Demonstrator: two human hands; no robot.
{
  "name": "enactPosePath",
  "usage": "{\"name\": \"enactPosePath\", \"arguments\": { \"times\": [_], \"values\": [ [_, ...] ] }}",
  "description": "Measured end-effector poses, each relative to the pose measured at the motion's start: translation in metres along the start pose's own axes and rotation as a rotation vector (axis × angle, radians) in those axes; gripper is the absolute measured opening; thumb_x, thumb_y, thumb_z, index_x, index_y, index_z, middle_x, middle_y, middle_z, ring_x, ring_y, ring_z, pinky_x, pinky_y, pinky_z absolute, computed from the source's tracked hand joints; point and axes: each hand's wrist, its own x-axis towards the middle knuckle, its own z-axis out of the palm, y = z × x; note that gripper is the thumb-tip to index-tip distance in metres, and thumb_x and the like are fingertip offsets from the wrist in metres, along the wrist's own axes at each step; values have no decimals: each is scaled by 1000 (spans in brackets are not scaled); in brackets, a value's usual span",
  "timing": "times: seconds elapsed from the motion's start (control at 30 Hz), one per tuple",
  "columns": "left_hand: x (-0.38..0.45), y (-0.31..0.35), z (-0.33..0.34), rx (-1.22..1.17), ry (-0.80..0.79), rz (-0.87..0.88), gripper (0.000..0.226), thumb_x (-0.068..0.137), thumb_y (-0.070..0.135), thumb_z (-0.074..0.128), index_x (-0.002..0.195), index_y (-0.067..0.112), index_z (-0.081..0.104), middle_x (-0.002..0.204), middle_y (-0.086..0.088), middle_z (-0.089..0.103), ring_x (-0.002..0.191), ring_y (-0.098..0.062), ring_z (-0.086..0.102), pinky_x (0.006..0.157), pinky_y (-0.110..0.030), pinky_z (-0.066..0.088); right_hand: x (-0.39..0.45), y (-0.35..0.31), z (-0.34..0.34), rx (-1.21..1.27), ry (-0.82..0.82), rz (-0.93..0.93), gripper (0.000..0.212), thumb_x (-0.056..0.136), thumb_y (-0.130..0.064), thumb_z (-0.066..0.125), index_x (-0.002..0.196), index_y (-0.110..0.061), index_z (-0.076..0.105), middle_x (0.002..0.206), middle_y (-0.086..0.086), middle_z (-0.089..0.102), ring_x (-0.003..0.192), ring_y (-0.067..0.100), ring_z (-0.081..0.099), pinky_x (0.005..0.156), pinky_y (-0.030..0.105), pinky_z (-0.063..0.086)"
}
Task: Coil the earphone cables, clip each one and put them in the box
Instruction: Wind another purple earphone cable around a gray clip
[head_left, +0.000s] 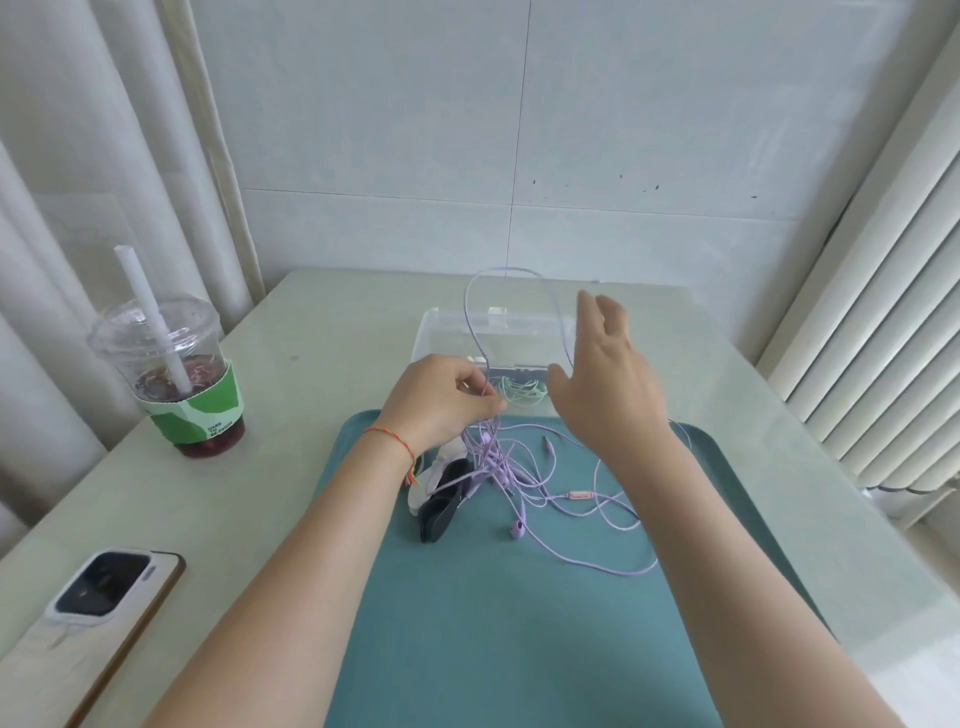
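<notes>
On the table (291, 332), pale green: teal tray (467, 623) lies at the near middle, its far edge just short of the clear box
Tray: wide bare teal surface on the near half between the two forearms; cable strands and clips crowd its far half; right rim runs close to the table's right edge
Right hand (608, 384): raised above the tray's far right part, just in front of the box, palm turned leftward, fingers straight and spread, gripping nothing; one arc of the lilac loop runs just by its fingers, and whether it touches cannot be told
Left hand (441, 400): held over the tray's far edge, fingers curled in, pinching the gathered lilac strands at the fingertips; a red string bracelet sits on the wrist
Clear box (441, 332): beyond the tray's far edge, open at the top, a pale green coiled cable (522, 389) inside at its near wall
Lilac earphone cable (571, 551): one tall loop rises from the left hand in front of the box; the rest hangs down in a loose tangle onto the tray, with an earbud, a pink inline remote and the plug lying among open loops toward the tray's right side
Clips (441, 504): a dark one and a white one lie together on the tray, just beside the left wrist
Left of the tray: iced drink cup (176, 374) with straw, far; phone (88, 613) face down, near
</notes>
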Motion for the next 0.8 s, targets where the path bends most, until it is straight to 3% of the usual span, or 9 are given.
{"name": "enactPosePath", "arguments": {
  "times": [0.07,0.1,0.17,0.27,0.33,0.47,0.6,0.7,0.8],
  "values": [
    [-1,2,3,40,-21,-6,17,77,29,77,67,20,67,49,20,54,47,5,47,48,-11,31,-2,-6,-5,100,96,-179,59,89,-8,52,144,-17,34,155,-3,23,74,29,56,62,35,44],
    [-1,3,5,54,-30,0,19,77,27,76,64,19,64,54,21,57,48,7,48,49,-10,32,-3,-9,-7,190,135,-276,51,87,-5,52,136,-19,47,148,-5,36,70,24,56,63,33,45],
    [-1,5,6,67,-25,23,28,75,25,74,55,19,55,56,20,57,47,3,46,50,-11,30,-5,-15,-7,370,74,-348,32,87,-6,54,113,-20,66,114,-11,60,66,12,55,64,28,43],
    [-2,10,6,40,-58,40,17,77,18,73,66,11,63,58,9,54,55,-9,49,54,-17,37,-6,-14,4,309,-187,-203,21,89,-31,63,106,-18,65,92,-8,65,73,8,55,65,24,41],
    [-6,13,3,-167,-133,24,13,77,12,76,82,3,67,65,-1,61,56,-18,57,59,-25,47,-3,-9,10,334,-210,-87,25,87,-36,66,100,-15,65,89,-1,67,69,15,59,64,30,49],
    [-7,13,-1,-370,-261,17,19,82,3,73,100,6,68,72,-4,70,62,-13,64,64,-26,49,1,0,5,432,-194,10,19,86,-33,67,82,-15,69,70,0,70,62,17,66,63,31,55],
    [-4,8,1,-449,-214,-44,18,87,5,68,101,13,61,71,-4,71,68,-19,66,65,-33,52,7,4,3,470,-100,34,11,86,-15,60,83,-13,70,68,-3,67,65,19,64,65,31,54],
    [-3,3,1,-492,-177,-121,10,90,3,62,96,12,61,70,-8,66,57,-18,65,57,-29,53,11,5,2,776,1,133,9,90,-11,59,85,-9,66,72,4,70,63,19,66,63,38,58],
    [-2,0,-1,-478,-192,-142,9,91,4,61,91,13,64,66,-4,60,50,-11,58,51,-23,50,11,2,-3,1015,134,153,8,93,-8,56,89,-6,63,74,6,68,64,17,65,58,31,55]
  ]
}}
